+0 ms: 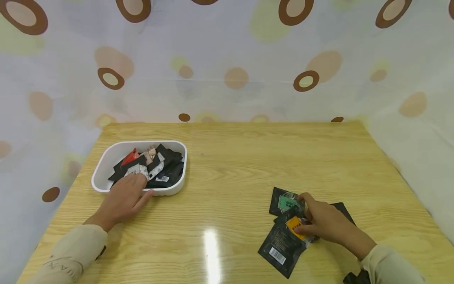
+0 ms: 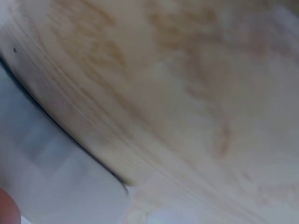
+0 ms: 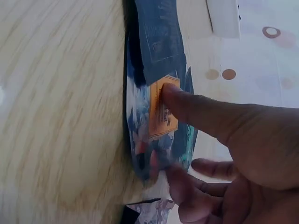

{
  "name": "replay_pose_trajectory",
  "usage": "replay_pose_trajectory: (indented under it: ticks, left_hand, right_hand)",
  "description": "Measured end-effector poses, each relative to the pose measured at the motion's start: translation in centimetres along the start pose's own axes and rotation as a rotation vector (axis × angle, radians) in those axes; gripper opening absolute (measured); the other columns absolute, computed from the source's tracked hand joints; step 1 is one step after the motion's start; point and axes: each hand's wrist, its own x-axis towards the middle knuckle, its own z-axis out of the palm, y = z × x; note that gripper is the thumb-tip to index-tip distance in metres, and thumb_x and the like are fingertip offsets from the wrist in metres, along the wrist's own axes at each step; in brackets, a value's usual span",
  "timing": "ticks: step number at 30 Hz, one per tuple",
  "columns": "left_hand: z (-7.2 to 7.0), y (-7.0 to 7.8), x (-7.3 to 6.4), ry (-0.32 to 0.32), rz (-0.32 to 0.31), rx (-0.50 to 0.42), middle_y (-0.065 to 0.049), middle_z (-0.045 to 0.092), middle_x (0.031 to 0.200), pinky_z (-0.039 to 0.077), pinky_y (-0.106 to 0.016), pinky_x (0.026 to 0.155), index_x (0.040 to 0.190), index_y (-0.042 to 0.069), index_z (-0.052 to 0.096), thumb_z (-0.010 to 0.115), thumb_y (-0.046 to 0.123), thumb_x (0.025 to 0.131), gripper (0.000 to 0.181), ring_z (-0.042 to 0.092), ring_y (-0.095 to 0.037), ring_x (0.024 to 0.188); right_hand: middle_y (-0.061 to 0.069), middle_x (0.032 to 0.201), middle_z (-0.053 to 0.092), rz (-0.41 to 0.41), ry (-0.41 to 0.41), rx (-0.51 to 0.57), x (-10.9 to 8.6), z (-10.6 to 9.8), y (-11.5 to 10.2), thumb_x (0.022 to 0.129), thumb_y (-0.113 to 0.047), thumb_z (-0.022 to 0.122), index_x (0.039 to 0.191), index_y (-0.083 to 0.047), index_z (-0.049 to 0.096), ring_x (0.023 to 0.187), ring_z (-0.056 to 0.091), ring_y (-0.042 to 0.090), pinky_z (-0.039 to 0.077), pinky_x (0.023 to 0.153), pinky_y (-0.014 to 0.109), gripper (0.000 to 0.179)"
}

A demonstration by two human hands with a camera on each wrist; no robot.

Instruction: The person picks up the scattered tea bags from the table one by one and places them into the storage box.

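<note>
At the left, my left hand (image 1: 125, 198) reaches over the near rim of a white plastic tub (image 1: 100, 173). Its fingers touch the small black packets (image 1: 170, 159) inside, and the thumb is spread apart at the front rim. In the left wrist view only a fingertip (image 2: 8, 207) shows beside the tub wall. My right hand (image 1: 324, 219) pinches a black packet with an orange label (image 1: 294, 227), thumb on the label and fingers at its edge. Beneath lie a green-labelled black packet (image 1: 283, 200) and another black packet (image 1: 344, 211), partly hidden by the hand.
The wooden table (image 1: 227, 177) runs back to a white curtain (image 1: 227, 47) with brown and green spots. A red packet (image 1: 130, 157) lies among the others in the tub. A bright glare strip (image 1: 211, 256) crosses the front of the table.
</note>
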Motion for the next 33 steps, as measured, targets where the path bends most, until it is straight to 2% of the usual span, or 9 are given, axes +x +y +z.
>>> replay_pose_trajectory:
  ticks: [7, 11, 15, 17, 21, 23, 28, 30, 33]
  left_hand:
    - [0.0, -0.1, 0.2, -0.002, -0.005, 0.006, -0.001, 0.04, 0.075, 0.037, -0.034, 0.069, 0.084, 0.008, 0.043, 0.051, 0.036, 0.1, 0.033, 0.04, -0.017, 0.071]
    - [-0.1, -0.1, 0.2, -0.002, -0.005, 0.011, -0.001, 0.04, 0.074, 0.037, -0.034, 0.069, 0.085, 0.009, 0.043, 0.05, 0.037, 0.1, 0.033, 0.04, -0.017, 0.071]
    - [-0.3, -0.2, 0.4, 0.003, 0.002, 0.017, -0.002, 0.04, 0.075, 0.037, -0.034, 0.07, 0.085, 0.008, 0.043, 0.047, 0.038, 0.101, 0.034, 0.04, -0.018, 0.071]
    - [-0.4, -0.3, 0.4, 0.007, 0.005, 0.023, -0.002, 0.04, 0.075, 0.037, -0.034, 0.07, 0.085, 0.008, 0.043, 0.047, 0.038, 0.101, 0.035, 0.04, -0.018, 0.071]
    - [-0.6, -0.5, 0.5, 0.008, -0.006, 0.035, -0.002, 0.041, 0.075, 0.037, -0.034, 0.07, 0.085, 0.008, 0.043, 0.047, 0.039, 0.101, 0.035, 0.04, -0.018, 0.071]
    - [-0.6, -0.5, 0.3, 0.004, -0.015, 0.035, -0.002, 0.04, 0.075, 0.037, -0.034, 0.069, 0.085, 0.008, 0.043, 0.047, 0.039, 0.102, 0.035, 0.04, -0.017, 0.07]
    - [-0.3, -0.2, -0.3, -0.002, -0.018, 0.007, 0.002, 0.038, 0.073, 0.036, -0.032, 0.067, 0.084, 0.01, 0.043, 0.054, 0.035, 0.098, 0.031, 0.037, -0.013, 0.068]
    - [-0.1, -0.1, -0.4, 0.0, -0.017, -0.005, 0.003, 0.038, 0.073, 0.036, -0.032, 0.068, 0.084, 0.01, 0.043, 0.056, 0.033, 0.096, 0.029, 0.037, -0.013, 0.069]
    - [0.2, 0.0, -0.2, 0.006, -0.022, -0.013, 0.002, 0.038, 0.073, 0.037, -0.033, 0.069, 0.085, 0.01, 0.043, 0.056, 0.033, 0.096, 0.029, 0.038, -0.014, 0.07]
  right_hand:
    - [-0.003, 0.071, 0.058, 0.04, 0.055, 0.009, 0.7, -0.5, -0.6, 0.093, -0.019, 0.068, 0.096, -0.009, 0.06, 0.056, 0.051, 0.007, 0.041, 0.052, 0.025, 0.013]
    - [0.0, 0.08, 0.061, 0.093, -0.007, 0.005, 0.9, -0.5, -0.7, 0.086, -0.036, 0.076, 0.104, -0.008, 0.059, 0.062, 0.054, 0.011, 0.043, 0.054, 0.028, 0.038]
    - [-0.002, 0.071, 0.057, 0.068, -0.053, 0.044, 0.9, 0.4, -0.6, 0.077, -0.047, 0.082, 0.118, -0.005, 0.051, 0.055, 0.049, 0.01, 0.038, 0.05, 0.026, 0.066]
    - [-0.003, 0.068, 0.054, 0.035, -0.048, 0.061, 1.0, 0.6, -0.5, 0.08, -0.044, 0.08, 0.114, -0.005, 0.052, 0.052, 0.046, 0.008, 0.037, 0.049, 0.024, 0.059]
    - [-0.005, 0.065, 0.05, -0.039, 0.009, 0.06, 1.8, -0.6, -0.9, 0.091, -0.03, 0.071, 0.095, -0.01, 0.057, 0.05, 0.041, 0.004, 0.033, 0.049, 0.023, 0.025]
    - [-0.004, 0.066, 0.048, -0.081, 0.094, 0.06, 2.5, -1.5, -1.7, 0.095, -0.023, 0.067, 0.087, -0.012, 0.057, 0.052, 0.04, 0.004, 0.034, 0.05, 0.022, 0.016]
    - [0.005, 0.088, 0.062, -0.174, 0.341, 0.16, 5.4, -2.8, -5.7, 0.099, -0.018, 0.062, 0.096, -0.009, 0.062, 0.077, 0.059, 0.013, 0.047, 0.063, 0.024, 0.009]
    - [0.008, 0.095, 0.068, -0.195, 0.358, 0.239, 7.0, -2.7, -7.7, 0.1, -0.017, 0.06, 0.102, -0.007, 0.063, 0.087, 0.066, 0.02, 0.051, 0.068, 0.028, 0.011]
    - [0.013, 0.096, 0.072, -0.223, 0.301, 0.372, 10.2, -2.2, -10.7, 0.101, -0.016, 0.059, 0.107, -0.003, 0.062, 0.087, 0.072, 0.023, 0.055, 0.068, 0.031, 0.015]
